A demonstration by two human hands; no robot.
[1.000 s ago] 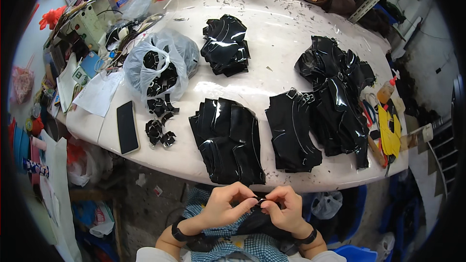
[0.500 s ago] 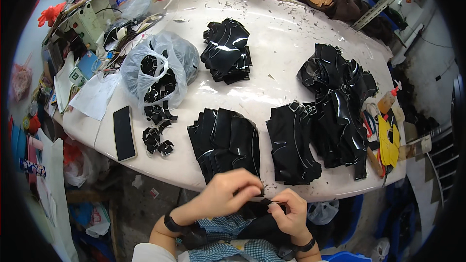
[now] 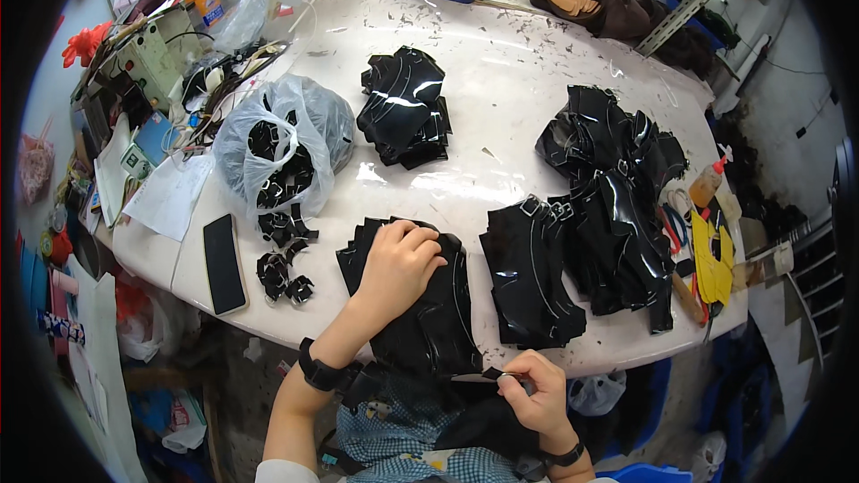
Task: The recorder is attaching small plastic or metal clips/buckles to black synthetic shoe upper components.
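Note:
My left hand lies over a stack of shiny black leather-like pieces at the table's near edge. Its fingers are curled onto the top piece near the stack's far end; the thumb is mostly hidden. Over my lap, just off the table edge, my right hand is closed on a small black strap, whose end sticks out to the left. A second stack of black pieces with metal buckles sits right of the first.
Left are a phone, small buckled straps and a clear plastic bag of more straps. Farther back lie black pieces; a larger heap spreads to the right. Tools and yellow pieces line the right edge.
My left hand has moved from beside my right hand up and away, onto the near stack. My right hand stays over my lap with the small strap. The view has shifted slightly.

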